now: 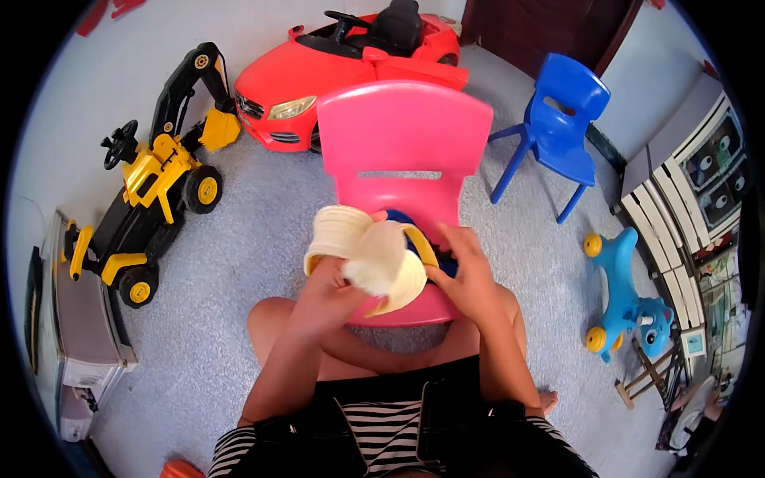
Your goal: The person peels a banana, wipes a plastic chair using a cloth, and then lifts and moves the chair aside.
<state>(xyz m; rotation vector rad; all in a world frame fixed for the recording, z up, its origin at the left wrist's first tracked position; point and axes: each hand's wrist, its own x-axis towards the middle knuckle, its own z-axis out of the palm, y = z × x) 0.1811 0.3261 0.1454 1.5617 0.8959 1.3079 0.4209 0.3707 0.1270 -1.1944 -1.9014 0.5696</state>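
Note:
Above the seat of a pink chair (405, 131), both hands are at a cream-coloured hat-like piece with yellow edges (339, 231). My left hand (328, 288) grips its lower left part, beside a white fluffy portion in the middle. At its right side, my right hand (464, 275) pinches the yellow edge between thumb and fingers. Behind the piece a dark blue item (400, 217) lies on the seat, mostly hidden. What exactly the cream piece is cannot be made out.
A red toy car (283, 84) stands behind the chair, a yellow and black toy excavator (151, 183) at the left. On the right are a blue chair (562, 119), a blue ride-on toy (617, 275) and a drawer cabinet (677, 199).

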